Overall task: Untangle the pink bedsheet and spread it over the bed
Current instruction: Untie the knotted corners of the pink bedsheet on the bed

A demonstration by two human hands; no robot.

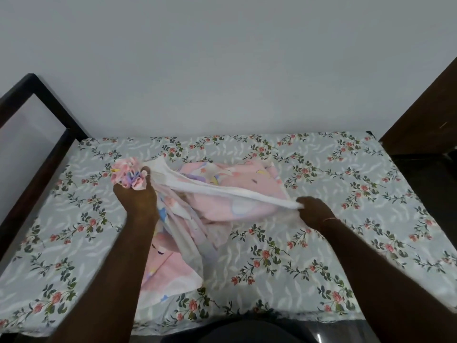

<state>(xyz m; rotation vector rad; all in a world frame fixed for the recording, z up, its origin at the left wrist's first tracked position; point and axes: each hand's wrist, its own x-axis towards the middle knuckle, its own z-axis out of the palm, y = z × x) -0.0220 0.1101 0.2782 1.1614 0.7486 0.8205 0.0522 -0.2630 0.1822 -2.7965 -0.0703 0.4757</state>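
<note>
The pink bedsheet (247, 191), printed with pastel figures, lies bunched in the middle of the bed (321, 243), which is covered by a pale green floral sheet. My left hand (136, 196) is raised and grips a gathered wad of the pink sheet. A white strip of its edge stretches taut from there to my right hand (312, 210), which pinches it low over the bed. Part of the pink sheet hangs down under my left forearm toward the near edge.
A dark wooden bed frame (49, 134) rises at the left. A dark wooden panel (425, 115) stands at the right, with dark floor below it. A plain pale wall runs behind the bed.
</note>
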